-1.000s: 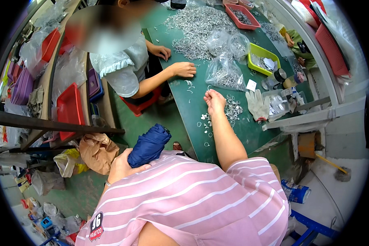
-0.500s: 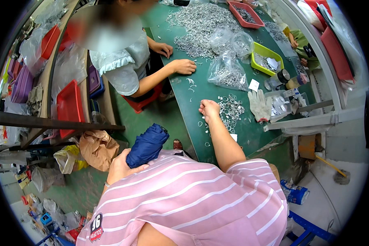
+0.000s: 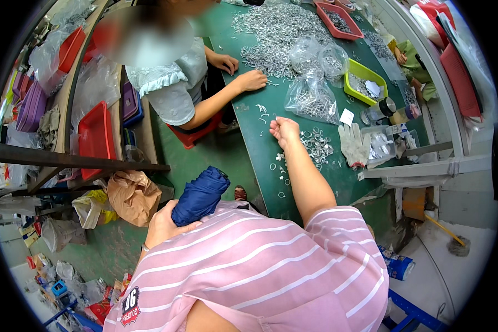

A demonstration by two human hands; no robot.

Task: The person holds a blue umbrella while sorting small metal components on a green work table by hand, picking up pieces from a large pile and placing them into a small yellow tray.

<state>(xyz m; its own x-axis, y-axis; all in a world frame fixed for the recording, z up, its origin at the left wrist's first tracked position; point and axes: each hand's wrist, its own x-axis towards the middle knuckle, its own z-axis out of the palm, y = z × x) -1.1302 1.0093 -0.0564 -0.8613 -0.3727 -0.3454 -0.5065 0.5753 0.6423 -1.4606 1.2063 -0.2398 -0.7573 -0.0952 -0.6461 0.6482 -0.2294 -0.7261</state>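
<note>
My left hand (image 3: 163, 224) is wrapped around a folded dark blue umbrella (image 3: 198, 198), held against my body beside the table. Over the green table (image 3: 243, 130) reaches my right hand (image 3: 285, 131), its fingers pinched together; what sits at the fingertips, if anything, is too small to make out. A few small curved metal pieces (image 3: 262, 110) lie just beyond those fingertips. Beside the wrist spreads a loose group of silvery metal rings (image 3: 318, 148).
A co-worker's hand (image 3: 252, 81) rests on the table's left edge. Farther back are a heap of metal pieces (image 3: 271, 41), a filled plastic bag (image 3: 314, 102) and a yellow-green basket (image 3: 364, 69). A white glove (image 3: 353, 145) lies at right; shelves with a red tray (image 3: 96, 133) stand left.
My right hand has moved slightly farther over the table, toward the small curved pieces. My left hand keeps its hold on the umbrella. The whole view has shifted a little.
</note>
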